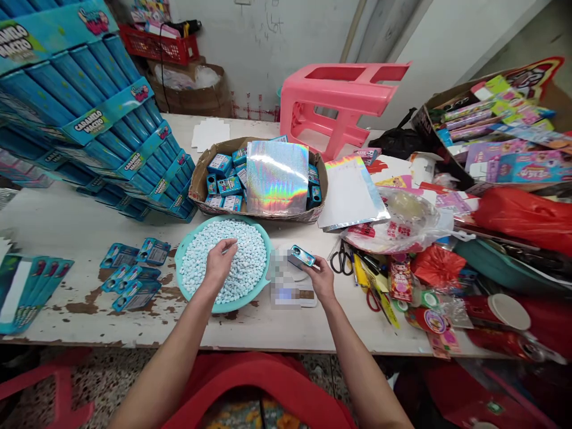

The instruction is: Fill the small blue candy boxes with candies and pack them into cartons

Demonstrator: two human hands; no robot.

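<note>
My left hand [221,260] is over a turquoise basin [232,305] full of small pale blue candies [196,250]. Its fingers are drawn together in a pinch, and anything between them is too small to make out. In my right hand [322,275] is a small blue candy box [301,255], held by its near end with a dark round opening on its face. Below and beside the box lies a small white scale [307,295], partly blurred out. Several similar blue boxes [138,273] lie left of the basin.
Behind the basin, a cardboard box [210,208] holds more blue boxes under a shiny holographic sheet [277,179]. Blue display cartons [102,113] are stacked at left. Scissors [342,262], markers and packets clutter the right. An overturned pink stool [308,89] stands behind.
</note>
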